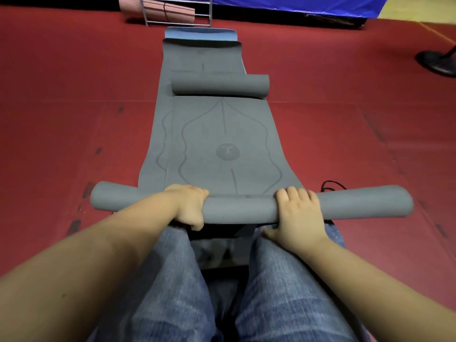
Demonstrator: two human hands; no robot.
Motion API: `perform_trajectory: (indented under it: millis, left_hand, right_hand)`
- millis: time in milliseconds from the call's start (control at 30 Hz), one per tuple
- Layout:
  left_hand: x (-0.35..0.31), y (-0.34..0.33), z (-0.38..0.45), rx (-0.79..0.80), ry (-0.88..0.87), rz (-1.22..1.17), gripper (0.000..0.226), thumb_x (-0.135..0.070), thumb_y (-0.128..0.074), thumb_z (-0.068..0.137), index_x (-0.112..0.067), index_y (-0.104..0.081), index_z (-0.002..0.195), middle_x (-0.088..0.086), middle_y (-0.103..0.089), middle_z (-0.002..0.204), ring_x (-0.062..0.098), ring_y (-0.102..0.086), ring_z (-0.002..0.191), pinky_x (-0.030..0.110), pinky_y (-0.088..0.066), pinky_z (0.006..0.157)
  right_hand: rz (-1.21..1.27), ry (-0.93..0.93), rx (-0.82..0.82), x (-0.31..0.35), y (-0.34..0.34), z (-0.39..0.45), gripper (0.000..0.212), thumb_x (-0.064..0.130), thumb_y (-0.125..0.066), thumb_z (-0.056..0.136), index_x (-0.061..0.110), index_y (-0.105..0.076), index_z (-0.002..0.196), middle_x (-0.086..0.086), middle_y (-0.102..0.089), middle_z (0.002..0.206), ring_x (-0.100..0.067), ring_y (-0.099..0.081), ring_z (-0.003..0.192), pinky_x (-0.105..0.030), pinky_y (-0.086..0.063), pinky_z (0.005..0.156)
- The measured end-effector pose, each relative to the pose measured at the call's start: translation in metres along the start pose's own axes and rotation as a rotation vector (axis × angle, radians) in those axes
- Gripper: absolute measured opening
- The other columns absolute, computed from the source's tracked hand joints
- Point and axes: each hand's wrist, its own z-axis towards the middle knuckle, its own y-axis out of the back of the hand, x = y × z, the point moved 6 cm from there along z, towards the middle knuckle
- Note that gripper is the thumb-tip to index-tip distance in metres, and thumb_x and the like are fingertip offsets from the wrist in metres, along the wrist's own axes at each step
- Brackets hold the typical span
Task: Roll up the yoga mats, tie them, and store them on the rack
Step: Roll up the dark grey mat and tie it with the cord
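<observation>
Item: grey mat roll (246, 206), lying crosswise under both hands, its unrolled length (217, 144) stretching ahead of the fingers.

Left hand (188, 206) and right hand (298, 211): fingers curled over the roll, gripping it.

Risk (a judgement): uneven pressure between the hands could skew the roll into a cone; a loose grip could let it spring open.

Count: three mats on the floor beyond the fingers, two grey and one blue (199, 35) lowest; one rolled pink mat (158, 11) on one rack (209, 11); one black cord (332, 185) just past the right fingers.

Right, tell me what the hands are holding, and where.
Both hands, left and right, grip the mat's rolled end, either side of its middle.
</observation>
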Motion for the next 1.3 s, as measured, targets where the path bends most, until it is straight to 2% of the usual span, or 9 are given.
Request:
perform_trajectory:
  millis: [133,233,367,533,633,867,1000,1133,1300]
  left_hand:
    - [-0.01,0.006,-0.012,-0.27,0.032,0.176,0.057,-0.029,-0.068,0.073,-0.015,-0.039,0.119,0.007,-0.049,0.121,0.026,-0.05,0.11,0.033,-0.042,0.08]
    - [-0.024,0.0,-0.021,-0.426,0.018,0.289,0.06,-0.033,-0.069,0.074,-0.014,-0.035,0.119,0.006,-0.043,0.118,0.026,-0.045,0.109,0.033,-0.035,0.083]
    - [-0.016,0.003,-0.003,-0.417,0.053,0.21,0.043,-0.017,-0.061,0.078,-0.014,-0.039,0.115,0.006,-0.054,0.113,0.026,-0.053,0.104,0.03,-0.033,0.074]
    - [-0.01,0.011,0.021,-0.159,-0.023,0.03,0.048,-0.026,-0.068,0.072,-0.018,-0.045,0.113,0.004,-0.061,0.111,0.027,-0.059,0.103,0.027,-0.039,0.071]
    - [-0.007,0.012,0.021,-0.134,-0.031,0.0,0.051,-0.029,-0.069,0.07,-0.019,-0.047,0.114,0.003,-0.061,0.112,0.026,-0.058,0.105,0.027,-0.039,0.072]
    - [0.002,0.005,0.0,-0.715,-0.15,0.206,0.081,-0.03,-0.089,0.024,-0.011,-0.049,0.092,0.005,-0.057,0.07,0.027,-0.058,0.056,0.027,-0.045,0.05]
    - [0.006,0.015,0.013,-0.459,-0.037,0.138,0.049,-0.019,-0.069,0.07,-0.014,-0.045,0.113,0.005,-0.061,0.102,0.027,-0.06,0.094,0.03,-0.036,0.065]
    - [0.015,0.018,0.03,-0.148,-0.033,-0.077,0.053,-0.023,-0.071,0.072,-0.017,-0.043,0.116,0.006,-0.059,0.114,0.027,-0.056,0.106,0.029,-0.037,0.069]
    - [0.013,0.016,0.029,-0.261,-0.026,0.0,0.05,-0.023,-0.069,0.072,-0.017,-0.042,0.114,0.004,-0.06,0.109,0.027,-0.058,0.101,0.03,-0.037,0.069]
  right_hand:
    - [0.001,0.01,0.053,-0.001,-0.005,0.024,0.048,0.046,-0.072,0.039,0.01,-0.053,0.064,-0.008,-0.057,0.059,-0.028,-0.057,0.056,-0.034,-0.046,0.062]
    - [-0.032,0.094,0.235,-0.002,-0.008,0.038,0.048,0.055,-0.059,0.066,0.015,-0.058,0.094,-0.004,-0.068,0.095,-0.027,-0.064,0.092,-0.031,-0.04,0.081]
    - [0.011,0.092,0.389,-0.004,-0.01,0.046,0.055,0.058,-0.062,0.067,0.019,-0.056,0.105,-0.001,-0.065,0.111,-0.025,-0.061,0.105,-0.031,-0.038,0.085]
    - [-0.004,0.111,0.181,-0.022,-0.01,0.039,0.069,0.059,-0.077,0.053,0.015,-0.053,0.101,-0.006,-0.059,0.097,-0.031,-0.058,0.092,-0.037,-0.041,0.075]
    - [-0.046,0.111,0.259,-0.017,-0.015,0.045,0.062,0.058,-0.069,0.064,0.018,-0.046,0.106,-0.002,-0.061,0.105,-0.027,-0.057,0.101,-0.033,-0.035,0.075]
    - [0.067,0.163,0.504,-0.019,-0.017,0.066,0.052,0.053,-0.068,0.063,0.024,-0.05,0.103,0.002,-0.066,0.1,-0.024,-0.062,0.095,-0.028,-0.042,0.068]
    - [0.157,0.095,0.624,-0.022,-0.02,0.073,0.053,0.05,-0.071,0.063,0.025,-0.049,0.103,0.003,-0.061,0.094,-0.022,-0.056,0.087,-0.027,-0.038,0.067]
    - [-0.009,0.12,0.333,-0.029,-0.018,0.061,0.065,0.057,-0.069,0.065,0.022,-0.047,0.114,-0.001,-0.058,0.111,-0.026,-0.054,0.105,-0.034,-0.037,0.085]
    - [-0.026,0.053,0.291,-0.026,-0.025,0.063,0.05,0.049,-0.065,0.068,0.021,-0.05,0.106,0.0,-0.062,0.107,-0.027,-0.058,0.103,-0.033,-0.038,0.082]
